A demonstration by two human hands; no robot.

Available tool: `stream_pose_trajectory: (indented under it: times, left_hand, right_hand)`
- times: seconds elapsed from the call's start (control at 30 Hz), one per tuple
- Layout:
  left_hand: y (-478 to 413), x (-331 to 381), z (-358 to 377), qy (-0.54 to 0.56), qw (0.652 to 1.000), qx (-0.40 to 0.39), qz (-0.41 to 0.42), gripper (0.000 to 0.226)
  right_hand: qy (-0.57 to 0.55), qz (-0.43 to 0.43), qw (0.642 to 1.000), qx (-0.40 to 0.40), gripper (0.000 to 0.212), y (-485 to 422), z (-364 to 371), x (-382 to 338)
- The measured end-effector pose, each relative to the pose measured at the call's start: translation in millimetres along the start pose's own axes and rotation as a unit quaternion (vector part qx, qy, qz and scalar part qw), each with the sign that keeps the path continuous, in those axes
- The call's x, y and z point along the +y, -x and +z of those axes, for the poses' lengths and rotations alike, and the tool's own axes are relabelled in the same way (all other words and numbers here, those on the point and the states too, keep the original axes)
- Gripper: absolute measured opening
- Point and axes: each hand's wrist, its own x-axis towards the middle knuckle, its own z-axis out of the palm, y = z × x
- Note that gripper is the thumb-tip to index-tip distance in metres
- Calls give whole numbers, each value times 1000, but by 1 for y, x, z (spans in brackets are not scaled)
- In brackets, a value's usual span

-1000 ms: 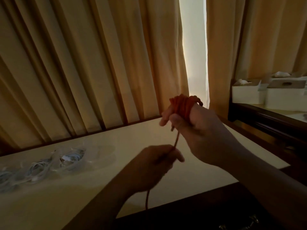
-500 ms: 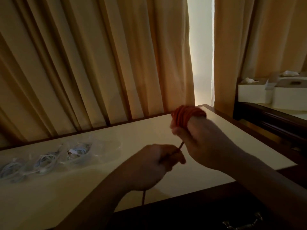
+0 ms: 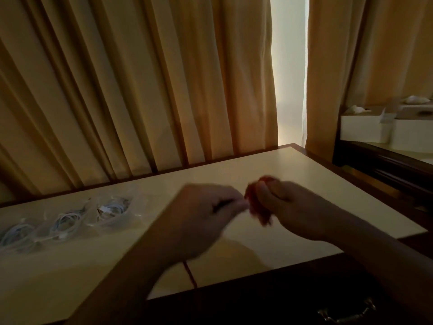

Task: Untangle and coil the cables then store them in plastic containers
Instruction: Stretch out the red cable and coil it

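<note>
Red cable [image 3: 257,205] wound into a ball
The right hand [image 3: 295,209] grips it; the left hand [image 3: 203,214], just beside, pinches its loose tail [image 3: 191,275], which hangs down off the counter [image 3: 304,174].

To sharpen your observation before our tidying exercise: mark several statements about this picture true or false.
1. The right hand grips the coiled red cable. True.
2. White cables lie in clear containers on the table's left. True.
3. The curtains are fully closed. False: a bright gap shows between them.
4. The red cable's loose strand lies in a container. False: it trails over the table's near edge.
</note>
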Motion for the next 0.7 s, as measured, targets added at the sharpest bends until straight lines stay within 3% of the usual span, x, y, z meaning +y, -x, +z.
stream_pose_trajectory:
  times: [0.03,0.07,0.13,0.17,0.2,0.23,0.27,0.3,0.33,0.37,0.43,0.5,0.6,0.7]
  left_hand:
    - [-4,-5,-10,5,998,60,6,9]
    - [-9,-14,-14,22,994,104,-9,6]
    - [-17,-31,-7,93,985,129,-67,19]
    - [-18,-37,3,125,981,109,-100,29]
    - [-16,-39,12,137,980,62,-130,33]
    - [-11,-36,20,126,982,-4,-139,30]
    - [-4,-30,24,99,985,-61,-126,24]
    - [-1,-22,23,70,988,-89,-107,20]
    - [0,-16,18,50,993,-74,-78,19]
    - [-2,-15,11,32,998,-22,-40,20]
    - [-19,-22,-3,-2,994,111,-2,19]
    - [-43,-51,-8,-24,978,206,-17,14]
    - [-72,-83,11,56,962,258,-70,14]
    - [-85,-95,32,221,936,236,-139,20]
  right_hand:
    - [-125,46,983,-123,68,5,4,-2]
    - [-252,41,946,-202,73,10,6,-4]
    - [-448,-58,861,-235,58,14,7,-16]
    - [-494,-106,839,-201,43,14,8,-23]
    - [-481,-133,859,-117,32,10,6,-25]
    - [-397,-144,906,-1,27,2,2,-22]
    - [-229,-146,955,117,25,-9,-3,-16]
    - [-45,-136,972,186,26,-21,-7,-11]
    - [66,-120,974,181,30,-33,-8,-6]
    - [96,-97,982,132,37,-43,-8,-1]
    - [-22,-27,999,-8,57,-60,-3,-2]
    - [-183,23,977,-106,71,-80,0,-1]
    - [-300,4,946,-125,77,-105,1,6]
    - [-374,15,922,-103,76,-118,9,23]
